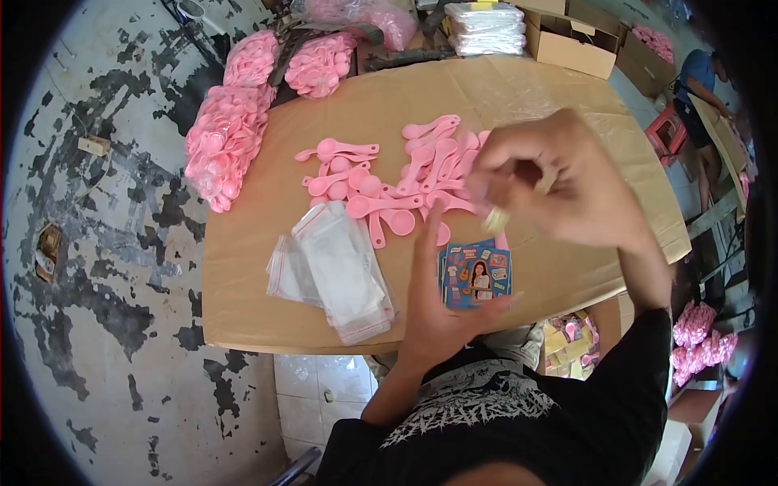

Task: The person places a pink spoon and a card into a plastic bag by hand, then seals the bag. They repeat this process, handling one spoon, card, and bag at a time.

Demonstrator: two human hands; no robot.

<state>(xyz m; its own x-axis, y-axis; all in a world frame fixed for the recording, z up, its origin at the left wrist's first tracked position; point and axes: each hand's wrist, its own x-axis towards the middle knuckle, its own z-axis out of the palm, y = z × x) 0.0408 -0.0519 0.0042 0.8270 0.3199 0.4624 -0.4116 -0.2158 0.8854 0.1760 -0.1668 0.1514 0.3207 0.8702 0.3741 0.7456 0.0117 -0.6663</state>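
Spoons, bags and cards within my reach

Across the middle of the table (251, 267) spread pink spoons (414, 170), presumably for easy picking. Clear bags (348, 271) lie flat toward the near edge. My left hand (450, 326), fingers apart, frames the cards (476, 275) near that edge. My right hand (563, 182) seems to pinch something pale (496, 220), blurred.

The right hand (559, 190) is blurred by motion; the pale yellow item (496, 220) pinched in it is too smeared to be identified. Some pink spoons (438, 158) are partly hidden behind it. The cards (478, 275) are overlapped by the left hand's (444, 328) thumb; their smallest print cannot be read. A co-worker (698, 85), far right, is cut off by the lens border.
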